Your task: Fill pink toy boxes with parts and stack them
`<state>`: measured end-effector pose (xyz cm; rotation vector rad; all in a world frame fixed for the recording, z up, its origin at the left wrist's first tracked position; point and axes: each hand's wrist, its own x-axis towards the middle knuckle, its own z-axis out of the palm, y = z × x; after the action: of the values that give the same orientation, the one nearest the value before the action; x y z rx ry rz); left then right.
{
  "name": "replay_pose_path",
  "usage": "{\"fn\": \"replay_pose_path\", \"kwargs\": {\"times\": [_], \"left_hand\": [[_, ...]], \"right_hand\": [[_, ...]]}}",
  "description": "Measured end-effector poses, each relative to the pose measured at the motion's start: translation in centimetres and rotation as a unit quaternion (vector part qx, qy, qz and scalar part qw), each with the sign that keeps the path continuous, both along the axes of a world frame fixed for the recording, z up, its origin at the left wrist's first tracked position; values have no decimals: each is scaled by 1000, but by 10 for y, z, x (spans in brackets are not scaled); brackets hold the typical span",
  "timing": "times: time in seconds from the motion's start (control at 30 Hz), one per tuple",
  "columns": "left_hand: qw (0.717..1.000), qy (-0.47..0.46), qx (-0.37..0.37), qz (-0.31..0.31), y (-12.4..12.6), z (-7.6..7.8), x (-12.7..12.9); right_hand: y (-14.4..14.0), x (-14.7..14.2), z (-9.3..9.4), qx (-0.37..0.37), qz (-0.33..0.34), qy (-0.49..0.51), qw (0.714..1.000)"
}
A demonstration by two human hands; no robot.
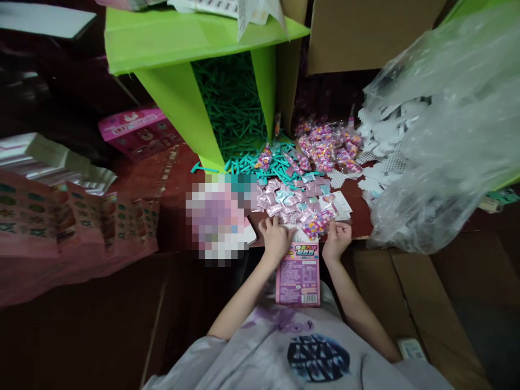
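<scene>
My left hand (pixel 276 236) is at the table's edge with its fingers bent and apart, near a pile of small pink and pale blue sachets (pixel 280 199). Its thumb is close to the top of a pink-purple printed box (pixel 298 277), which lies against my lap. The fingers of my right hand (pixel 337 241) are curled at the edge of a clear bag of small coloured pieces (pixel 318 223), seemingly pinching it. That bag sits just above the open top of the box. White paper (pixel 340 205) lies beyond the right hand.
Teal plastic hammers (pixel 260 165) spill from a lime-green box (pixel 162 108). More filled bags (pixel 325 146) lie behind the sachets. White perforated sheets (pixel 384 141) and a large clear plastic bag (pixel 442 135) are at right. Pink cartons (pixel 77 233) stand at left.
</scene>
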<state>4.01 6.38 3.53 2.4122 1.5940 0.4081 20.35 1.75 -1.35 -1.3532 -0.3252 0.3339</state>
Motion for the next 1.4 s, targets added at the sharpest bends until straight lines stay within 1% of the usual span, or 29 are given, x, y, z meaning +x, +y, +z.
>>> {"fn": "replay_pose_path", "kwargs": {"times": [0.07,0.1,0.17,0.23,0.3,0.37,0.4,0.47,0.53,0.6,0.7,0.77,0.83,0.87,0.9,0.93,0.97,1.0,1.07,1.1,1.13,1.17,1.2,1.23,1.27,1.3,1.33,1.37,1.4], "left_hand": [[1000,13,7,3,-5,-1,-1],[1000,9,6,11,-7,-2,-3],[999,-17,5,33,-10,-4,-6],[998,-61,2,27,-7,-6,-10],[994,-97,-19,-38,-1,-7,-13],[987,-101,-51,-117,7,-7,-15],[983,-94,-63,-145,11,-8,-16],[978,-83,-78,-173,16,-8,-18],[976,-83,-86,-184,18,-10,-20],[974,-84,-90,-189,17,-11,-21],[981,-71,-68,-168,10,-12,-23],[989,-64,-37,-124,3,-11,-25],[995,-72,-10,-72,-3,-10,-27],[995,-83,-3,-50,-6,-9,-29],[995,-99,-2,-33,-9,-9,-30],[992,-123,-5,-20,-11,-9,-32],[988,-155,-10,-11,-14,-8,-33],[980,-196,-19,-6,-17,-8,-35],[952,-304,-44,-12,-23,-7,-36],[930,-363,-59,-15,-27,-6,-37],[905,-418,-75,-15,-31,-5,-38],[880,-466,-91,-9,-34,-4,-38],[857,-505,-105,3,-37,-4,-39],[837,-532,-124,17,-40,-5,-40],[821,-550,-147,30,-41,-6,-42],[806,-563,-178,41,-41,-9,-43],[789,-574,-213,49,-40,-12,-44],[770,-583,-252,55,-38,-15,-45],[753,-589,-287,58,-36,-19,-44]], "right_hand": [[-1,-1,3,5,16,2,1000],[-1,-2,5,4,42,1,999],[-3,-2,10,-9,122,-8,992],[-3,-1,13,-35,205,-38,978],[-4,0,15,-62,257,-84,961],[-4,0,14,-86,287,-138,944],[-3,0,13,-98,297,-164,936],[-3,-3,9,-119,303,-205,923],[-1,-5,6,-135,304,-233,914],[1,-7,5,-154,317,-275,894],[1,-10,10,-206,332,-396,831],[-2,-13,16,-233,335,-465,786],[-10,-18,20,-246,333,-507,756],[-15,-21,21,-247,329,-522,748],[-20,-23,22,-242,317,-532,747],[-24,-25,21,-234,300,-536,754],[-29,-27,19,-221,276,-530,771],[-32,-28,17,-205,246,-511,798],[-37,-32,11,-164,190,-415,874],[-39,-34,9,-141,180,-335,914],[-41,-36,8,-119,191,-231,947],[-43,-39,8,-100,220,-111,964],[-45,-41,9,-85,259,16,962],[-47,-43,11,-74,300,136,941],[-48,-45,14,-66,330,237,911],[-50,-45,17,-60,350,312,881],[-51,-45,20,-53,360,357,860],[-52,-44,23,-46,368,376,850],[-53,-43,26,-39,374,375,847]]}}
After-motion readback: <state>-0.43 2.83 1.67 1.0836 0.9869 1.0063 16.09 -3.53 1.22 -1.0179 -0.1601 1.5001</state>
